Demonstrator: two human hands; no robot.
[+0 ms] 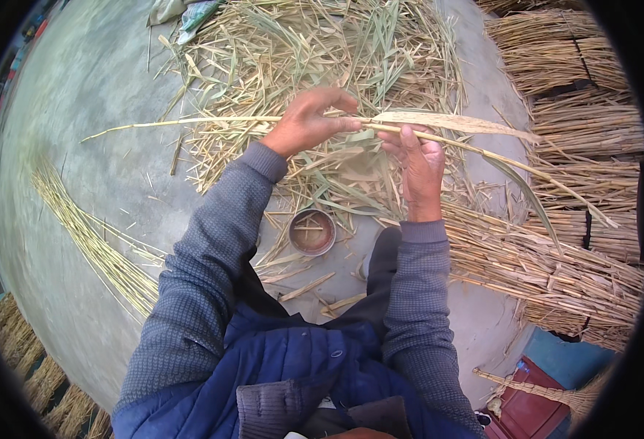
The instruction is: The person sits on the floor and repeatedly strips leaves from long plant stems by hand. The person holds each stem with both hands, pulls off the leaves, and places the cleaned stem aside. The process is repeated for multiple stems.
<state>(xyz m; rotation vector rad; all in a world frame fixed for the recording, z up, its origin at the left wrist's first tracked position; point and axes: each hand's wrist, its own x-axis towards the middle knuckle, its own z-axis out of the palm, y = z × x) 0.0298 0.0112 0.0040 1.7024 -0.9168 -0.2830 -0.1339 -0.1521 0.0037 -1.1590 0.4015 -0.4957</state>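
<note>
A long reed stalk (pixel 212 119) runs across in front of me, thin at its left end, with dry leaves on its right part. My left hand (pixel 311 119) is closed round the middle of the stalk. Just right of it, my right hand (pixel 417 164) pinches the same stalk between thumb and fingers. A broad pale leaf (pixel 457 124) stands off the stalk above my right hand, and a greener leaf (pixel 523 183) hangs from it farther right. Beneath both hands spreads a heap of stripped leaves (pixel 278 66).
A small round metal bowl (pixel 312 233) with stalk bits in it stands between my feet. To the left lies a bunch of thin bare stalks (pixel 95 238). A pile of unstripped reeds (pixel 549 267) lies at my right, beside tied bundles (pixel 585 128). A dark red object (pixel 527 402) is at lower right.
</note>
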